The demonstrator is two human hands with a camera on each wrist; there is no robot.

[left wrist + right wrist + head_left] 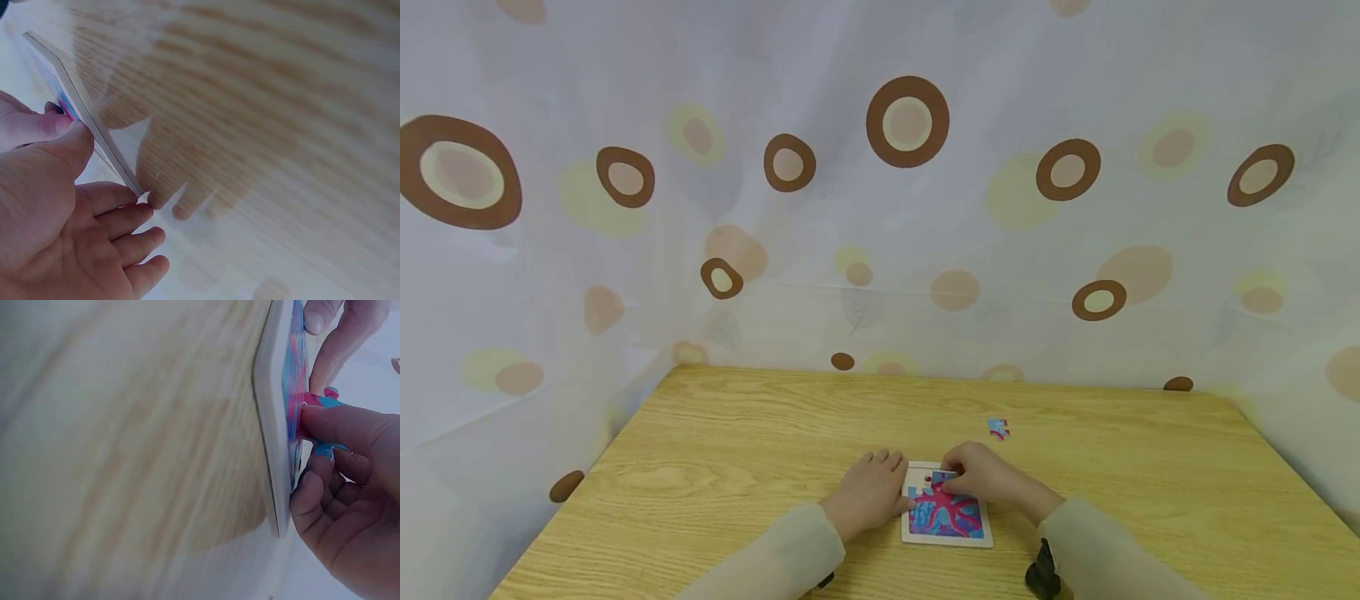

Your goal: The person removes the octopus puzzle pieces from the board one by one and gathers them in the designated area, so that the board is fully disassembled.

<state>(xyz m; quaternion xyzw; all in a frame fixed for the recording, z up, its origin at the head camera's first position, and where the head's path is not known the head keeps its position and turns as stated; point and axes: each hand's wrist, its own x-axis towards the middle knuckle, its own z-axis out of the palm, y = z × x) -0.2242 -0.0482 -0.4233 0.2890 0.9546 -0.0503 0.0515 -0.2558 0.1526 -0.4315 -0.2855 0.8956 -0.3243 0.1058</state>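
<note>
pink-and-blue puzzle (pixel 947 518); white, brown-ringed backdrop (pixel 850 208); yellowish, grained table (pixel 737 433).

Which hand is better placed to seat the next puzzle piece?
Right, I'd judge: the right hand pinches a puzzle piece at the puzzle board, and the loose piece beyond lies nearer that hand. The left hand seems better used for steadying, its thumb over the board's left edge.

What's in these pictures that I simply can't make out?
Head: fine print on the loose puzzle piece, too small.
Head: upper-right part of the jigsaw puzzle, hidden by the right hand.
Right wrist: full outline of the held piece, hidden by that hand.
Left wrist: most of the puzzle's picture, nearly edge-on behind the left hand.
Head: rest of the sleeves, cut off by the bottom edge.
</note>
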